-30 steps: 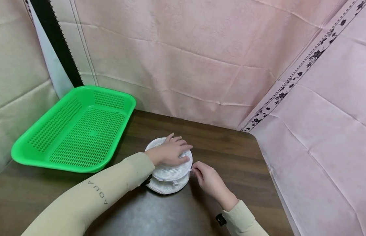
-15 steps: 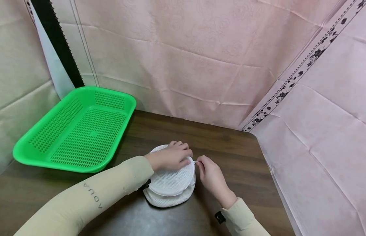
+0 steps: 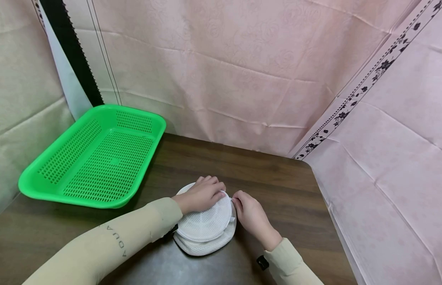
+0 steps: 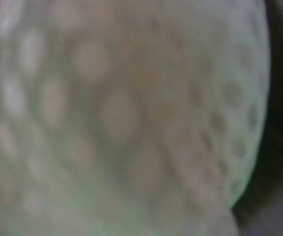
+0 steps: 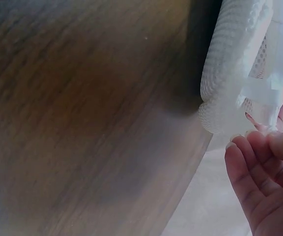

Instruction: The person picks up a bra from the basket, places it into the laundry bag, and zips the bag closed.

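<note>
A round white mesh laundry bag lies on the table in the head view, its lid set over a rounded bottom. My left hand grips its upper part, fingers bent over the far right edge. At the rim's right side, my right hand pinches the small zipper pull between thumb and forefinger. The right wrist view has the bag's side and zipper band close up, with the right hand's fingers curled below. Blurred mesh fills the left wrist view.
A green perforated plastic basket stands at the back left of the brown wooden table. Pale pink cloth hangs behind the table and along both sides.
My left hand has gone from lying spread on the lid to bent fingers at its edge. The bag has shifted nearer and turned a little. The right hand keeps its pinch at the rim.
</note>
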Demonstrator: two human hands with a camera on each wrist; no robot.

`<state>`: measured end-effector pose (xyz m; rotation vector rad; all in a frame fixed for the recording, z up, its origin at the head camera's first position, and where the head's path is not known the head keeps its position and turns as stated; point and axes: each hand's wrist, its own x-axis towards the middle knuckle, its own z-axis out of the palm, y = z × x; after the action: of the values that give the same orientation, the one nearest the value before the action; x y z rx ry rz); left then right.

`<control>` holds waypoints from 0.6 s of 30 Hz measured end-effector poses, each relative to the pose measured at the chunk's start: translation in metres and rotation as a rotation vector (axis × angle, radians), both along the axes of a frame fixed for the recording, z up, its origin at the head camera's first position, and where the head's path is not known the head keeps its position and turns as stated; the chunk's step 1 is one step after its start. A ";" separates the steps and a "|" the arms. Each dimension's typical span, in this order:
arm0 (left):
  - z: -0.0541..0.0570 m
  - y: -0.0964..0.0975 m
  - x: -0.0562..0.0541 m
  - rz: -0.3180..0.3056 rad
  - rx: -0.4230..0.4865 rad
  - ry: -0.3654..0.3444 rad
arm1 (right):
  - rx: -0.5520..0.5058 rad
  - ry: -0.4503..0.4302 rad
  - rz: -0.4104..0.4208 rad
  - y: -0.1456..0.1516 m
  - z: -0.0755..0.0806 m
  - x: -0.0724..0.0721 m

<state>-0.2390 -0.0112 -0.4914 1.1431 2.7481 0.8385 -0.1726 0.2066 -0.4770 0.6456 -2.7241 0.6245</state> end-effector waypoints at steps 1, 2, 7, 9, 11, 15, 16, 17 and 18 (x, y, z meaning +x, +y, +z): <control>-0.001 0.000 0.000 0.000 0.000 0.001 | 0.001 0.000 0.001 0.000 0.000 0.000; -0.002 0.000 -0.001 -0.001 0.000 0.002 | 0.003 -0.002 0.003 0.000 0.000 0.000; -0.004 0.000 -0.001 0.007 -0.011 0.004 | 0.003 -0.016 0.004 -0.002 0.000 0.001; -0.005 0.001 -0.001 0.012 -0.014 0.003 | 0.000 -0.023 0.002 -0.002 0.000 0.001; -0.006 0.001 -0.001 0.015 -0.016 0.000 | 0.001 -0.032 -0.002 -0.002 0.000 0.001; -0.009 0.002 -0.001 0.021 -0.005 -0.009 | 0.007 -0.048 -0.008 -0.002 -0.001 0.001; -0.010 0.002 -0.001 0.021 -0.002 -0.009 | 0.010 -0.051 -0.008 -0.002 -0.001 0.001; -0.011 0.002 0.000 0.021 0.004 -0.009 | 0.011 -0.052 -0.008 -0.002 -0.001 0.001; -0.011 0.002 0.000 0.021 0.010 -0.008 | 0.011 -0.054 -0.007 -0.002 -0.002 0.001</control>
<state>-0.2392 -0.0088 -0.5027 1.1118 2.7578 0.8587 -0.1718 0.2045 -0.4786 0.6302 -2.7798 0.6348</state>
